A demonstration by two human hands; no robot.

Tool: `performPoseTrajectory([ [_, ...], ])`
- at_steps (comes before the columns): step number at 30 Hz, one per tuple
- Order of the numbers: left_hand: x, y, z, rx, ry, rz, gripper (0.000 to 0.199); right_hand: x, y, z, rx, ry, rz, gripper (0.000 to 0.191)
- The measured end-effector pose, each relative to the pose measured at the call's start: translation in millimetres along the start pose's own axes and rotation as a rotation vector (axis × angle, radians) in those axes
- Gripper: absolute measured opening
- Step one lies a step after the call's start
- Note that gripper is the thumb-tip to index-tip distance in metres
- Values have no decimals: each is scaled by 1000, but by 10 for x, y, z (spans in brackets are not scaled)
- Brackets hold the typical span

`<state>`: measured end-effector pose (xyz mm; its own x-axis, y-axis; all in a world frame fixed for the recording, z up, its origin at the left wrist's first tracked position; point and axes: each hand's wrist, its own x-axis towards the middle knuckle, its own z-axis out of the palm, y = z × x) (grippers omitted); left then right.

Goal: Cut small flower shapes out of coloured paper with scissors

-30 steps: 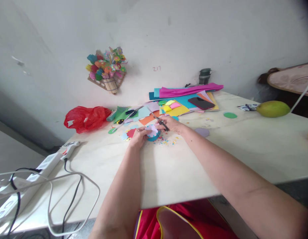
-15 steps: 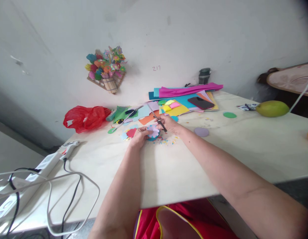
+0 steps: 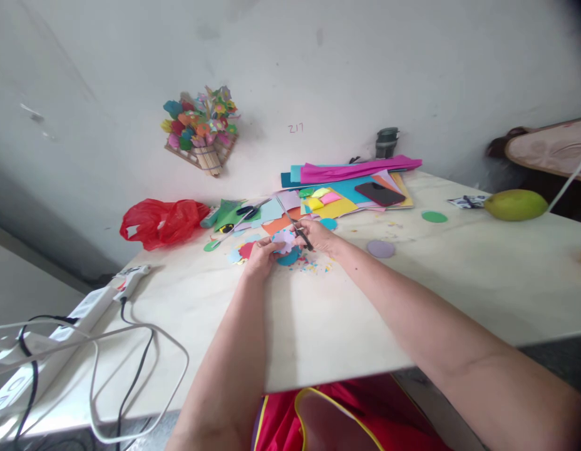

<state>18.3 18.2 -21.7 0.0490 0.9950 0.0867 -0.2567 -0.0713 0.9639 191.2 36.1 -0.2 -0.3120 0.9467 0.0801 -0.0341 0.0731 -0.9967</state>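
My left hand point(image 3: 263, 255) pinches a lilac paper flower point(image 3: 285, 240) with a scalloped edge; a bit of blue paper shows behind it. Held in my right hand point(image 3: 317, 235) is a pair of scissors point(image 3: 302, 233), its blades pointing up and away, close beside the flower. Whether the blades touch the paper I cannot tell. Under the flower lies a blue paper disc point(image 3: 288, 257) on the table. Small coloured snippets point(image 3: 313, 266) are strewn just right of it. A red paper piece point(image 3: 246, 250) shows past my left fingers.
Stacked coloured sheets point(image 3: 351, 210) bear a phone point(image 3: 379, 194) at the back. A second pair of scissors point(image 3: 247, 212) lies left of them, near a red plastic bag point(image 3: 166, 223). Cables and a power strip point(image 3: 79, 319) occupy the left; a mango point(image 3: 516, 205) sits right.
My left hand has raised and turned the lilac flower slightly, so more of the blue disc beneath shows. The scissors in my right hand have shifted only a little.
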Motion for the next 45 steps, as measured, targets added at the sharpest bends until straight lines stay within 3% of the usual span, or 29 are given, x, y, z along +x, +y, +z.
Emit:
performPoseTrajectory([
  [10, 80, -42, -89, -128, 106, 31, 24, 31, 46, -167, -53, -156, 73, 25],
  [20, 116, -43, -104, -209, 186, 23, 21, -7, 30, -226, -182, -377, 28, 44],
  [28, 118, -31, -96, -258, 231, 11, 20, -6, 41, -250, -209, -437, 54, 39],
  [45, 118, -48, -89, -251, 248, 2, 20, 9, 65, -211, -250, -433, 75, 32],
])
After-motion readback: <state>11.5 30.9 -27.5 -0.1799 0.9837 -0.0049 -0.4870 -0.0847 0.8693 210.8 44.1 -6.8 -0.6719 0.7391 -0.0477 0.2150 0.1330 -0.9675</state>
